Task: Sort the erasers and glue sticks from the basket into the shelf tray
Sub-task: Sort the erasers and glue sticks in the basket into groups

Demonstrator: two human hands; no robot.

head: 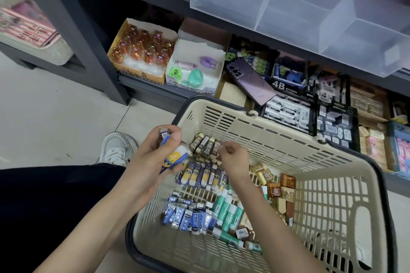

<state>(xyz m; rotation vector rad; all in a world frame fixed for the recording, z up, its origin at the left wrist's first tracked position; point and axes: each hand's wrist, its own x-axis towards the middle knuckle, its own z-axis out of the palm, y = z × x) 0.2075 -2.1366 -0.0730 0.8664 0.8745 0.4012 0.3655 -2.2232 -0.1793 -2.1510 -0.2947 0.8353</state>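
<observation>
Over the basket (288, 137), left hand (150, 162) grips yellow erasers (175, 158), right hand (235, 159) pinches brown erasers (205, 145); phone (250, 81) beyond.

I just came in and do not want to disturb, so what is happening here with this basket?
A person is at a beige basket on the floor, in front of a low shelf. The left hand holds a few blue and yellow erasers. The right hand reaches into the basket and pinches the brown 2B erasers. Many blue erasers and green glue sticks lie in the basket, so the sorting is far from finished.
</observation>
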